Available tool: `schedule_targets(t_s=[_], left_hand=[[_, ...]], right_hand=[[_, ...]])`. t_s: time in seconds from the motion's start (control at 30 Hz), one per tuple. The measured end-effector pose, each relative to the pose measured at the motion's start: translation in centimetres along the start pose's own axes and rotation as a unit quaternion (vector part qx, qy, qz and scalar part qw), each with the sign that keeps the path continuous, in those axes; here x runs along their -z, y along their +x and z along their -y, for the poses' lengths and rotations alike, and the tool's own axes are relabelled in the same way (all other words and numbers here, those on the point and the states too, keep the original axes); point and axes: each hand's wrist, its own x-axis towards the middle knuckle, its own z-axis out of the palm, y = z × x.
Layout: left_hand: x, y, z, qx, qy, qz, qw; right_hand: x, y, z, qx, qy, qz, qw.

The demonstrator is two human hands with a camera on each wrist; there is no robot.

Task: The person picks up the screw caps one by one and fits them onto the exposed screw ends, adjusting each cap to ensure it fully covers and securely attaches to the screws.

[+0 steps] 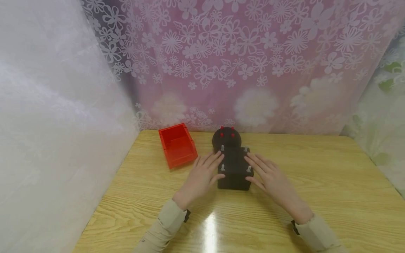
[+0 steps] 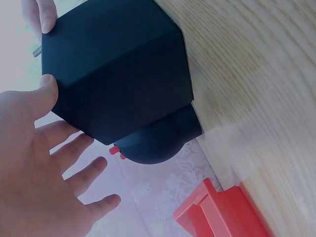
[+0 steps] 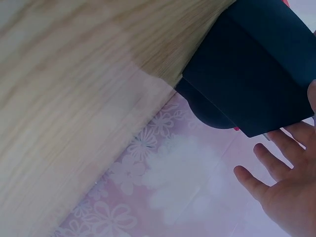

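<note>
A black box [image 1: 234,181] stands on the table, with silver screw-like pegs [image 1: 223,168] upright near its top corners. My left hand [image 1: 200,178] rests at the box's left edge, fingers extended and the thumb tip on the near top edge. On the opposite side, my right hand [image 1: 276,181] touches the right edge, its fingers straight too. Both wrist views show the spread fingers beside the box's top, not curled round it. Just behind the box is a round black piece [image 1: 227,138] with small red pegs [image 1: 232,135] on top; its front is hidden by the box.
A red open-topped bin [image 1: 179,149] sits to the left of the box on the wooden table [image 1: 316,168]. A pink floral curtain [image 1: 253,70] hangs along the table's back edge, and a white sheet [image 1: 57,123] covers the left side.
</note>
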Motion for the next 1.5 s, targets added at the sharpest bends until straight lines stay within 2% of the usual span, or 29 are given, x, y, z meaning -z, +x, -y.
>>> schedule_targets(t_s=[0.63, 0.93, 1.13, 1.3, 1.5], left_hand=[[0.4, -0.4, 0.8, 0.004, -0.03, -0.008, 0.9995], [0.1, -0.4, 0.9, 0.0, -0.014, -0.007, 0.9999], [0.0, -0.4, 0.8, -0.003, -0.001, -0.003, 1.0], [0.0, -0.3, 0.9, -0.008, -0.009, -0.006, 0.9999], [0.2, -0.3, 1.0, 0.003, -0.019, 0.006, 0.9998]], right_hand=[[-0.6, 0.7, 0.4, -0.009, 0.021, 0.012, 0.9997], [-0.7, 0.9, 0.0, 0.015, 0.025, -0.003, 0.9996], [-0.7, 1.1, -0.1, 0.039, 0.017, 0.008, 0.9991], [-0.7, 1.3, 0.0, 0.041, 0.014, 0.017, 0.9989], [-0.7, 1.5, 0.2, 0.037, 0.011, 0.024, 0.999]])
